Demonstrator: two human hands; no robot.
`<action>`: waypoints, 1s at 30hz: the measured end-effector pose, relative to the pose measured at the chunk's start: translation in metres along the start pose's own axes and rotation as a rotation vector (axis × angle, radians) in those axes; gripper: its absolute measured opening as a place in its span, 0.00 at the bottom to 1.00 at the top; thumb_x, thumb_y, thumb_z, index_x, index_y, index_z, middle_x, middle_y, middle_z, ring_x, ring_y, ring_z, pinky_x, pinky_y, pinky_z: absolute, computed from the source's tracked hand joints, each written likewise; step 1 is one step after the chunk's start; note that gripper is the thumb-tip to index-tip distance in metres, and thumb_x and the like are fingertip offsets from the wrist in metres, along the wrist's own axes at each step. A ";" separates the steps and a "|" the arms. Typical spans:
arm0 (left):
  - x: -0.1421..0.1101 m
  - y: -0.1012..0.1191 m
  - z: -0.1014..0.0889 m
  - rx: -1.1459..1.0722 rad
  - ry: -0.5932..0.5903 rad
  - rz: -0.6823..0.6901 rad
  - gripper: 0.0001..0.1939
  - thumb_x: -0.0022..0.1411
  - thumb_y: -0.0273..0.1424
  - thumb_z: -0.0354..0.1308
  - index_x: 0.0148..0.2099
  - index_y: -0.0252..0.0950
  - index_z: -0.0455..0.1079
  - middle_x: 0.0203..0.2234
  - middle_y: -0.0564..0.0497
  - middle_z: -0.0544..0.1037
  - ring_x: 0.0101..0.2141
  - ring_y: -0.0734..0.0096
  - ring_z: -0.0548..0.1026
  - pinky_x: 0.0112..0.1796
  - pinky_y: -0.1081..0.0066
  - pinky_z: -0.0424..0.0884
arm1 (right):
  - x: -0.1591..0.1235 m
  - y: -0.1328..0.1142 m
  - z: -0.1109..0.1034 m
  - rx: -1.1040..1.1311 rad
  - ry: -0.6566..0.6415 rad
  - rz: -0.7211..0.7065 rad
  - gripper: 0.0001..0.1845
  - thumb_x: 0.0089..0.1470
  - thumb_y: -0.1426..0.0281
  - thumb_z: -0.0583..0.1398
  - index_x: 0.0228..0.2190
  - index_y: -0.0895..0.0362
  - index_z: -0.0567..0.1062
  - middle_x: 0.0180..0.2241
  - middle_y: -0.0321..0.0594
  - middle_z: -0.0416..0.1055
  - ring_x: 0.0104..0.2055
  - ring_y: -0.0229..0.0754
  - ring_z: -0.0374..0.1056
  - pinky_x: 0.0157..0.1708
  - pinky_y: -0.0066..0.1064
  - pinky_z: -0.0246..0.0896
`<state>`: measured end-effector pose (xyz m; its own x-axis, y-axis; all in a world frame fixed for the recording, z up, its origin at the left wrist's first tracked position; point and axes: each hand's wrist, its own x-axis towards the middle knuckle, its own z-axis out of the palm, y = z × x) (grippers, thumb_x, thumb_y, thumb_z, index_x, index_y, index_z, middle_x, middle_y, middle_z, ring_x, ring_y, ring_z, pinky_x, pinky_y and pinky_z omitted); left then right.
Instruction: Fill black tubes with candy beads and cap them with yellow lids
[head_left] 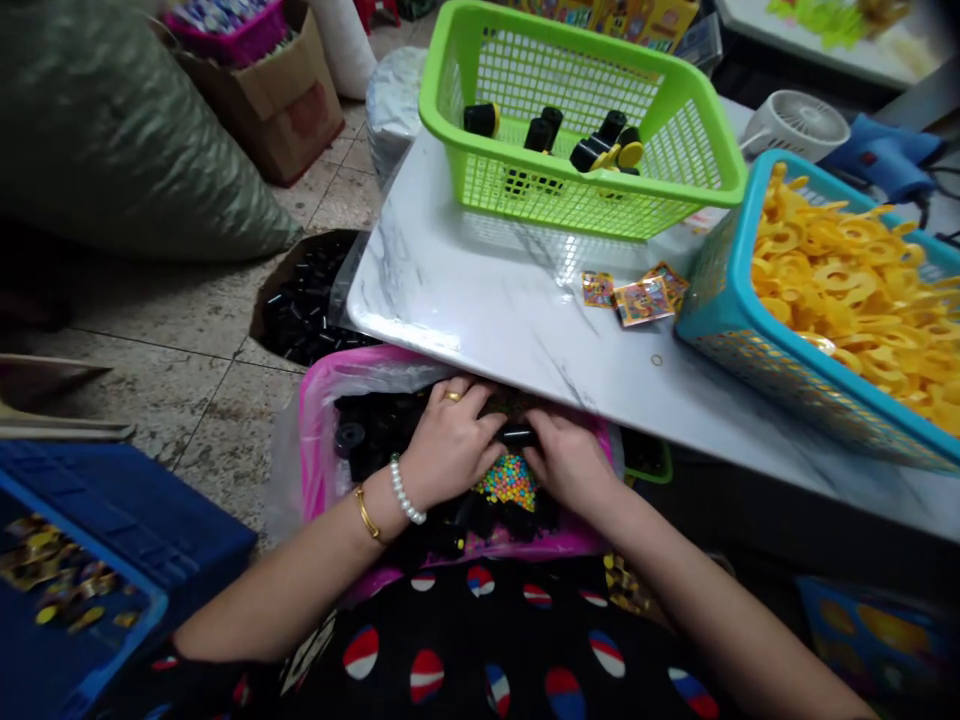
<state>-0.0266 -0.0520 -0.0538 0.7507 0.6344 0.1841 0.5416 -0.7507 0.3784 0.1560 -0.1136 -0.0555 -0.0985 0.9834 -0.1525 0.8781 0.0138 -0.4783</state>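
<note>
My left hand (457, 440), with a ring and bracelets, reaches into a pink basket (319, 430) lined with clear plastic. Its fingers are curled, the tips partly hidden among black plastic pieces (375, 425); what they hold, if anything, does not show. Across from it my right hand (574, 460) is closed, thumb and fingers at the end of a short black tube (517, 435). That tube lies between both hands, close to the left fingertips. Just below sits a heap of small multicoloured balls (510, 482), looking like candy beads.
A white marbled table (480, 300) overhangs the basket. On it stand a green basket (585, 190) with black-and-yellow pieces, a blue basket (720, 270) of yellow plastic parts, and small printed packets (643, 300). A blue crate (187, 540) is at left; a sack of black tubes (307, 300) sits behind.
</note>
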 end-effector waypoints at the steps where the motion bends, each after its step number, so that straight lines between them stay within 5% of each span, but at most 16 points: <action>1: 0.000 0.000 0.000 -0.028 -0.007 0.014 0.11 0.58 0.32 0.62 0.44 0.36 0.76 0.47 0.42 0.72 0.50 0.50 0.63 0.48 0.52 0.61 | -0.002 -0.002 -0.002 0.143 0.020 0.011 0.17 0.50 0.76 0.60 0.44 0.57 0.72 0.33 0.42 0.74 0.30 0.41 0.70 0.31 0.32 0.66; 4: 0.001 -0.001 0.002 -0.061 -0.002 0.017 0.07 0.59 0.33 0.61 0.36 0.36 0.78 0.45 0.43 0.74 0.48 0.50 0.64 0.47 0.52 0.61 | -0.004 -0.005 -0.002 0.538 0.073 0.084 0.20 0.50 0.67 0.63 0.46 0.57 0.72 0.28 0.36 0.72 0.26 0.38 0.67 0.27 0.29 0.66; 6: 0.001 -0.002 0.003 -0.064 0.012 0.011 0.08 0.60 0.34 0.61 0.34 0.36 0.78 0.44 0.43 0.74 0.48 0.50 0.65 0.47 0.51 0.62 | -0.003 -0.002 0.000 0.578 0.117 0.096 0.18 0.50 0.65 0.64 0.44 0.57 0.73 0.31 0.38 0.74 0.30 0.40 0.70 0.32 0.31 0.68; 9: 0.001 -0.004 0.003 -0.069 0.056 -0.002 0.06 0.60 0.29 0.60 0.36 0.36 0.77 0.45 0.42 0.74 0.49 0.52 0.65 0.48 0.52 0.63 | -0.001 0.007 0.001 0.255 0.160 0.007 0.16 0.52 0.70 0.62 0.44 0.56 0.73 0.40 0.43 0.76 0.40 0.45 0.72 0.43 0.37 0.67; 14: 0.002 -0.005 0.001 -0.290 0.260 -0.059 0.10 0.62 0.23 0.53 0.40 0.33 0.75 0.41 0.43 0.76 0.42 0.61 0.71 0.45 0.60 0.69 | 0.002 0.006 0.004 -0.299 -0.037 -0.197 0.11 0.54 0.79 0.55 0.37 0.59 0.75 0.37 0.51 0.74 0.41 0.52 0.69 0.40 0.41 0.66; 17: 0.002 -0.002 -0.006 -0.539 0.334 -0.047 0.09 0.64 0.25 0.52 0.42 0.33 0.74 0.37 0.46 0.78 0.39 0.67 0.74 0.43 0.65 0.72 | -0.002 -0.002 0.003 -0.098 -0.027 -0.307 0.10 0.54 0.77 0.57 0.38 0.58 0.73 0.39 0.48 0.74 0.43 0.50 0.68 0.43 0.41 0.66; 21: 0.001 0.002 -0.016 -0.710 0.282 -0.020 0.16 0.59 0.34 0.63 0.49 0.35 0.72 0.39 0.45 0.79 0.40 0.64 0.75 0.43 0.63 0.73 | -0.016 -0.004 -0.013 0.244 0.167 -0.183 0.15 0.53 0.73 0.61 0.43 0.52 0.71 0.41 0.41 0.74 0.44 0.45 0.70 0.45 0.37 0.66; 26: 0.004 0.006 -0.013 -0.719 0.198 0.120 0.20 0.60 0.33 0.62 0.54 0.36 0.68 0.42 0.43 0.77 0.44 0.62 0.74 0.46 0.61 0.73 | -0.031 -0.009 -0.027 0.368 0.359 -0.111 0.15 0.51 0.74 0.62 0.42 0.51 0.71 0.40 0.39 0.73 0.41 0.43 0.71 0.41 0.34 0.67; 30: 0.006 0.011 -0.014 -0.617 0.220 0.159 0.21 0.62 0.28 0.59 0.58 0.37 0.66 0.42 0.44 0.74 0.43 0.66 0.74 0.43 0.66 0.74 | -0.032 -0.017 -0.030 0.394 0.354 -0.154 0.19 0.51 0.77 0.60 0.45 0.51 0.70 0.41 0.38 0.74 0.42 0.41 0.71 0.42 0.32 0.68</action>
<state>-0.0217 -0.0540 -0.0358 0.6731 0.5972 0.4362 0.0663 -0.6362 0.7686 0.1584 -0.1395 -0.0167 0.0110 0.9771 0.2123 0.6177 0.1603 -0.7699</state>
